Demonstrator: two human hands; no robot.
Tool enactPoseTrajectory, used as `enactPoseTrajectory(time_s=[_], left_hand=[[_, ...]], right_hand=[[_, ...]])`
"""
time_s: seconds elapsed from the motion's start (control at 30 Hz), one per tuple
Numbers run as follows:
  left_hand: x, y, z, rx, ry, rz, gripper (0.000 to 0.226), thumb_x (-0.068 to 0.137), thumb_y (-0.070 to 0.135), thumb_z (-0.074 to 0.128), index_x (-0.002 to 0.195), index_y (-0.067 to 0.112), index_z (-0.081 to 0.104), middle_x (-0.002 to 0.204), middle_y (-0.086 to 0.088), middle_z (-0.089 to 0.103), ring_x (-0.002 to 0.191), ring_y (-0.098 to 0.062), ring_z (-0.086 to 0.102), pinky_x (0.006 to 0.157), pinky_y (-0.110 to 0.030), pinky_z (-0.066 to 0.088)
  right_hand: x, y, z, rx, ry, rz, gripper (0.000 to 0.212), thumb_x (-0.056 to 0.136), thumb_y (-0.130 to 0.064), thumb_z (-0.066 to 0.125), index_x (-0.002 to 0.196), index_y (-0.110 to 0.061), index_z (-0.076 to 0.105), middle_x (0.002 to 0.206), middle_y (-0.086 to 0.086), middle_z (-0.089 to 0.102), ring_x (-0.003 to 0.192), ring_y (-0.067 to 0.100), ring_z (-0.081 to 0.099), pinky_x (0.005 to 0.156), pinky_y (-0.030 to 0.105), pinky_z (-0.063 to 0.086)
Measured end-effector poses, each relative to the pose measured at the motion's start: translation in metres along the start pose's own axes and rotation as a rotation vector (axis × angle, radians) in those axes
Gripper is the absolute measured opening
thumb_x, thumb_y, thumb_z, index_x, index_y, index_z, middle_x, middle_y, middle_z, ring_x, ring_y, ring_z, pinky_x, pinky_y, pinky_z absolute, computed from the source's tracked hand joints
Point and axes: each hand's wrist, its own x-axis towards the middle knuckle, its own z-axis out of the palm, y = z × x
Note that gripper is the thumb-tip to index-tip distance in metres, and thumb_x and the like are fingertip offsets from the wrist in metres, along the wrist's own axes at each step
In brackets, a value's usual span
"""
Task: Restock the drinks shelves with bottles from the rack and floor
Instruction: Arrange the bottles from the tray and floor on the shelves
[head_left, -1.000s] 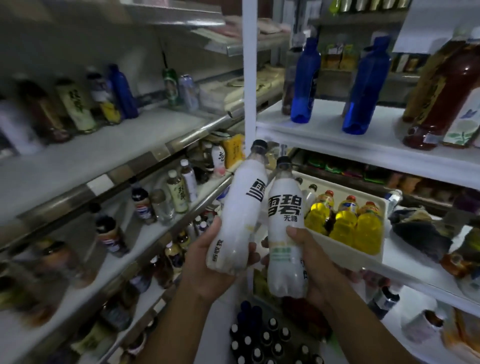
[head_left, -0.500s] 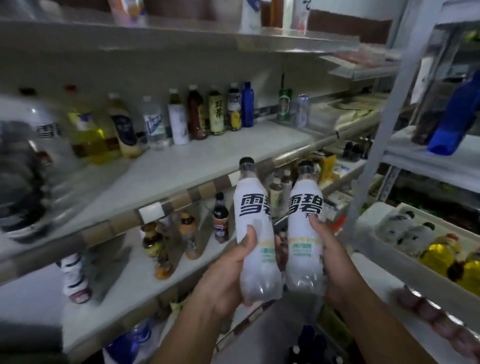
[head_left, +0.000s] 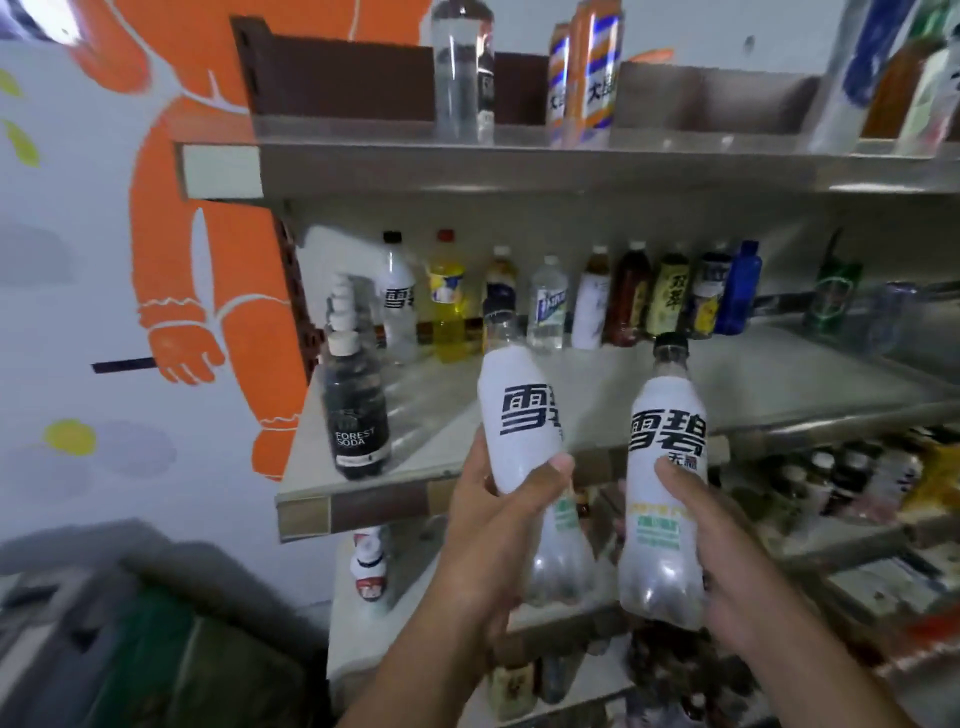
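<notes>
At lower centre of the frame, two white-sleeved bottles, bold dark characters, clear bases: left bottle (head_left: 519, 415) wrapped by the left hand (head_left: 483, 525), tilted leftward; right bottle (head_left: 667, 467) clasped by the right hand (head_left: 727, 561), near upright. Both held just in front of the middle shelf (head_left: 597, 384), not yet on it. Looks like the placing step; next, probably setting them on the bare shelf front, in line with the matching bottle (head_left: 397, 306) at the back, clear of the Forest Soda bottle (head_left: 356, 415)

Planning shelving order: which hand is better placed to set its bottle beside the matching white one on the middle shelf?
Left, probably: the left hand holds the left bottle higher and nearer the matching bottle; the right hand holds the right bottle lower.
</notes>
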Motion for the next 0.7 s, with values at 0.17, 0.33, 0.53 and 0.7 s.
enactPoseTrajectory(time_s=[0.17, 0.33, 0.53, 0.7], left_hand=[[0.046, 0.013, -0.015, 0.059, 0.044, 0.116, 0.042, 0.076, 0.031, 0.079, 0.114, 0.034, 0.063, 0.108, -0.001, 0.073, 0.099, -0.021, 0.071, 0.078, -0.037, 0.06], [0.114, 0.019, -0.026, 0.21, 0.185, 0.291, 0.058, 0.08, 0.021, 0.076, 0.13, 0.033, 0.049, 0.115, 0.004, 0.069, 0.104, -0.011, 0.066, 0.078, -0.027, 0.058], [0.193, 0.012, -0.037, 0.315, 0.482, 0.42, 0.071, 0.086, -0.008, 0.063, 0.144, 0.022, 0.034, 0.132, -0.007, 0.058, 0.12, -0.026, 0.057, 0.101, -0.054, 0.047], [0.246, 0.002, -0.056, 0.378, 0.628, 0.433, 0.075, 0.085, -0.009, 0.063, 0.144, 0.026, 0.032, 0.134, -0.006, 0.053, 0.123, -0.026, 0.052, 0.102, -0.055, 0.047]], right_hand=[[0.048, -0.004, 0.028, -0.053, -0.085, -0.017, 0.066, 0.056, -0.048, 0.084, 0.11, -0.014, 0.066, 0.081, 0.015, 0.073, 0.071, 0.031, 0.072, 0.063, 0.042, 0.056], [0.105, -0.007, 0.044, -0.162, -0.17, -0.112, 0.055, 0.059, -0.051, 0.077, 0.108, -0.027, 0.066, 0.091, 0.01, 0.076, 0.076, 0.028, 0.075, 0.058, 0.036, 0.058], [0.172, -0.022, 0.066, -0.329, -0.389, -0.194, 0.032, 0.068, -0.059, 0.067, 0.099, -0.051, 0.065, 0.098, -0.011, 0.076, 0.087, 0.009, 0.074, 0.061, 0.02, 0.056], [0.222, -0.025, 0.082, -0.369, -0.459, -0.26, 0.049, 0.071, -0.06, 0.066, 0.116, -0.042, 0.06, 0.106, -0.014, 0.074, 0.095, 0.005, 0.071, 0.073, 0.025, 0.056]])
